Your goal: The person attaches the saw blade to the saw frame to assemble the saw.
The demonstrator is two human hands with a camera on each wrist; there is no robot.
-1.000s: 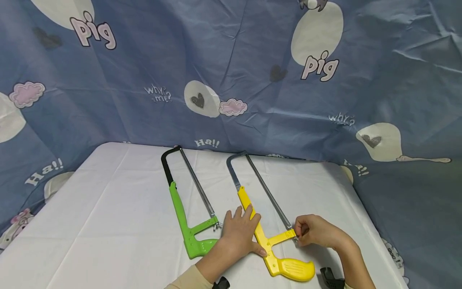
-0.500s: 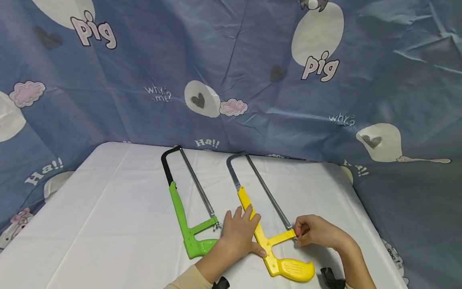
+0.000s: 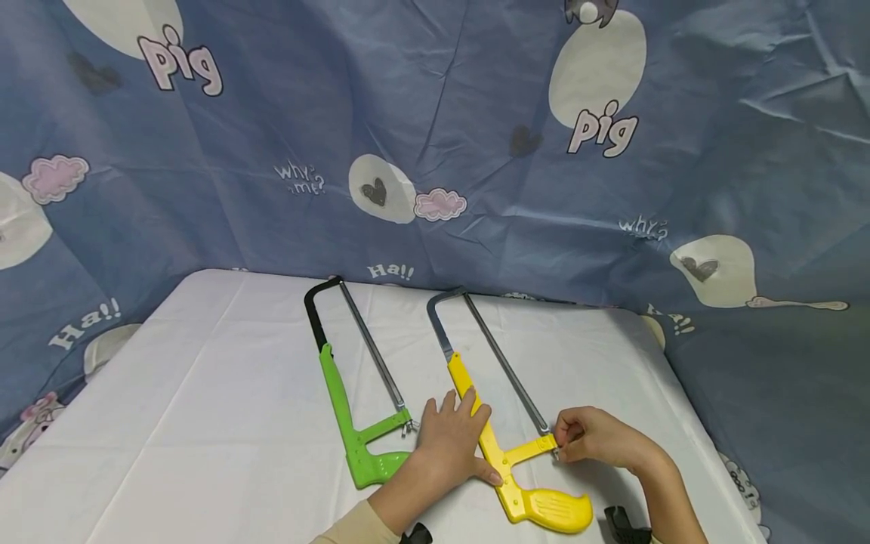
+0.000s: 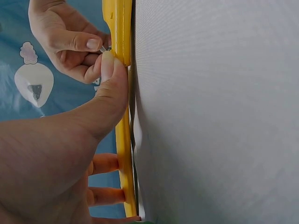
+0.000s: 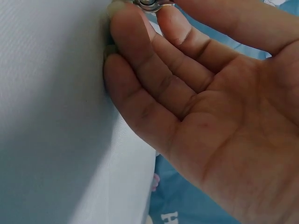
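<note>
A yellow-handled hacksaw [image 3: 520,502] lies on the white tabletop in the head view, its grey blade side to the right. My left hand [image 3: 451,446] rests over its long yellow bar with spread fingers; in the left wrist view the thumb of the left hand [image 4: 70,126] presses on the yellow frame [image 4: 123,140]. At the near end of the blade, my right hand [image 3: 601,437] pinches the small metal wing nut [image 3: 556,455]. Its shiny metal [image 5: 150,3] shows at the fingertips in the right wrist view, partly cut off by the top edge.
A green-handled hacksaw [image 3: 337,393] with a black front bow lies left of the yellow one, its grip partly behind my left forearm. Blue patterned cloth [image 3: 503,219] hangs behind the white-covered table [image 3: 204,393].
Both hands keep their places on the yellow saw, with only slight finger motion at the wing nut. The head view has shifted by a few pixels.
</note>
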